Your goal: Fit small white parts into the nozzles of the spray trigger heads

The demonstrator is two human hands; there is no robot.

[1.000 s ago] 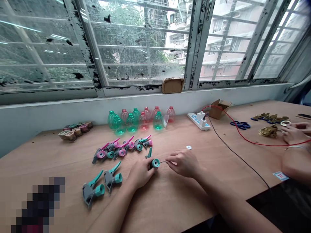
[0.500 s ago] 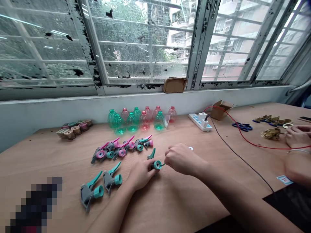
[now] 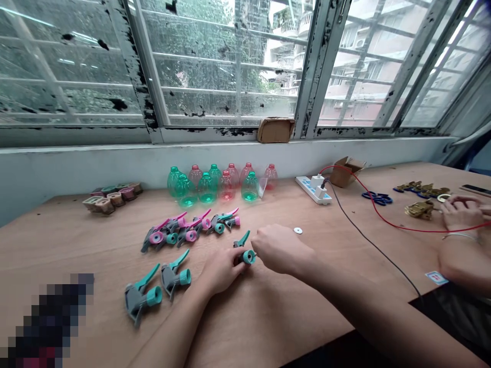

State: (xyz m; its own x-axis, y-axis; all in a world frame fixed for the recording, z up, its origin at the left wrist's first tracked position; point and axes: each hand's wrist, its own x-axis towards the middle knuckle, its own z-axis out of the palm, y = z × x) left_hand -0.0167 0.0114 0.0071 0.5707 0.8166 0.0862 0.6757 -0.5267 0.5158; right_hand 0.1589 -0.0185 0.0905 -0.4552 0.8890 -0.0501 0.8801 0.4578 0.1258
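My left hand is closed around a grey spray trigger head with a teal lever and teal collar, its open collar facing right. Close to that collar is my right hand, fingers pinched together; whatever they hold is hidden behind them. Left of my left hand lie two more grey-and-teal trigger heads, one nearer and one farther. Beyond these rests a cluster of trigger heads with pink and teal parts. A small white disc lies just past my right hand.
Green and red clear bottles line the wall. A power strip with red and black cables, a cardboard box and blue-handled scissors lie right. Another person's hands work beside gold-coloured parts. Small containers sit far left.
My right hand has moved slightly left, closer to the collar, and the thin green piece seen at its fingertips is now hidden. The white disc shows fully. The view has shifted slightly.
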